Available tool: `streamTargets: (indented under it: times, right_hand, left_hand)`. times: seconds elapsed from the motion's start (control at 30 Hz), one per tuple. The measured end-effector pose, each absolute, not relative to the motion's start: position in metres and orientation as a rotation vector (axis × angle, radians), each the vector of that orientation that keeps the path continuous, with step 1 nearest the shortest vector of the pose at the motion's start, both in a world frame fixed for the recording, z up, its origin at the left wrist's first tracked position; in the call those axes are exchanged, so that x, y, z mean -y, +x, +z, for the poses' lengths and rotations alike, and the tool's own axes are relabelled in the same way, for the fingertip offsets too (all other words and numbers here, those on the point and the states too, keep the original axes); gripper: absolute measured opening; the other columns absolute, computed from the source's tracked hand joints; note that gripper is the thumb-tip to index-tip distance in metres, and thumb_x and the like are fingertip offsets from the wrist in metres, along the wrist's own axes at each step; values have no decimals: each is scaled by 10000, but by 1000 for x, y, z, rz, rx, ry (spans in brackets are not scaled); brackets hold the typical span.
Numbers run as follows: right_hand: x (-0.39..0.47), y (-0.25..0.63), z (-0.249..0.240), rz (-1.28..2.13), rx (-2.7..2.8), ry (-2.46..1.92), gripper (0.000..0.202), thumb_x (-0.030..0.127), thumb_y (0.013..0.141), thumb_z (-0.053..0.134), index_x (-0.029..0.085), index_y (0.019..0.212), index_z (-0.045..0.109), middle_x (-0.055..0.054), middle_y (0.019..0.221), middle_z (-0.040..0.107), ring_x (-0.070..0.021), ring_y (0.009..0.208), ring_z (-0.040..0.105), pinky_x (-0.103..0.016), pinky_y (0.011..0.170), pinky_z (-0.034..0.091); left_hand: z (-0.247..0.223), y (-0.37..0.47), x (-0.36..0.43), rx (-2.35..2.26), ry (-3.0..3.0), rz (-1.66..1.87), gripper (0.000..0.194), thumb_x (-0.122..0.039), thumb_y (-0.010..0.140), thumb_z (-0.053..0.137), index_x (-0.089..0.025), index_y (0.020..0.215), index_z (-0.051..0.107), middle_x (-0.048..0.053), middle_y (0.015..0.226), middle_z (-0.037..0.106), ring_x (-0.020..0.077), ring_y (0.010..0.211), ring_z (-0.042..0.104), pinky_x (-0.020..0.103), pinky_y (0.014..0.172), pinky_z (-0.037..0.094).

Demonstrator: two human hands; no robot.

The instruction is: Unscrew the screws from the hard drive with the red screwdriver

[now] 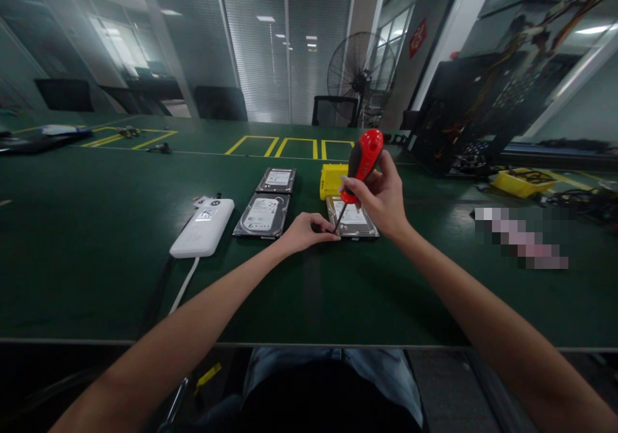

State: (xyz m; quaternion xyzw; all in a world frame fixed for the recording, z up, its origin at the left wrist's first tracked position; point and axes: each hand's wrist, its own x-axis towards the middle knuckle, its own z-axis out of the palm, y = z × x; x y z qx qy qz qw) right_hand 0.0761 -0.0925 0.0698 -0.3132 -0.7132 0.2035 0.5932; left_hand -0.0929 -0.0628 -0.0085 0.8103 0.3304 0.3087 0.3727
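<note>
A red and black screwdriver [365,156] is gripped in my right hand [386,192], tilted with its handle up and its shaft pointing down to the left. Its tip meets the near left corner of a hard drive [357,222] lying label up on the table. At that same corner my left hand [309,230] is closed, thumb and fingertips pinched beside the screwdriver tip; what they hold, if anything, is too small to make out. Part of the drive is hidden behind my right hand. Directly behind it stands a yellow box-like object [333,179].
Two more hard drives, one nearer [263,215] and one farther [277,179], lie left of my hands. A white power bank [205,227] with a cable sits further left. An open computer case [463,118] and a yellow tray [521,182] are at the right of the green table [290,304].
</note>
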Motion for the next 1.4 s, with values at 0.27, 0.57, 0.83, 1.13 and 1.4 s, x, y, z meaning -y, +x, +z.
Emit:
streamTargets:
  times: [0.27,0.57,0.83,1.13,1.4]
  right_hand:
    - [91,75,74,513,1658,-737,378,465,738,634,242,966,432,15,706,615,-108,530,597,-237,447,500]
    - [88,72,75,496,1667,-739,413,500,715,646,250,978,449,21,687,608,-99,501,586,-219,427,484]
    - [90,71,77,490,1675,-766,424,505,715,646,259,1002,454,27,670,587,-117,528,597,-248,467,503]
    - [86,71,76,478,1681,-762,442,491,712,654,261,1022,438,19,686,563,-132,581,595,-276,505,503]
    - [79,74,76,335,1699,-790,574,527,756,592,303,1211,323,-14,858,574,-163,712,598,-354,631,522]
  left_hand:
    - [-2,-97,60,-888,2104,746,326,-419,685,698,-171,896,706,39,852,664,139,747,553,274,652,406]
    - [2,-98,62,-847,2079,867,222,-379,724,678,-183,827,695,33,879,659,136,766,569,280,676,412]
    - [6,-93,71,-838,2098,999,157,-325,724,688,-188,800,689,20,880,680,160,879,609,330,837,428]
    - [6,-89,75,-985,2104,1032,211,-368,707,695,-181,804,706,19,838,703,167,827,628,323,790,451]
    - [7,-89,76,-985,2140,1020,187,-348,728,680,-184,813,711,26,850,714,161,827,638,305,790,460]
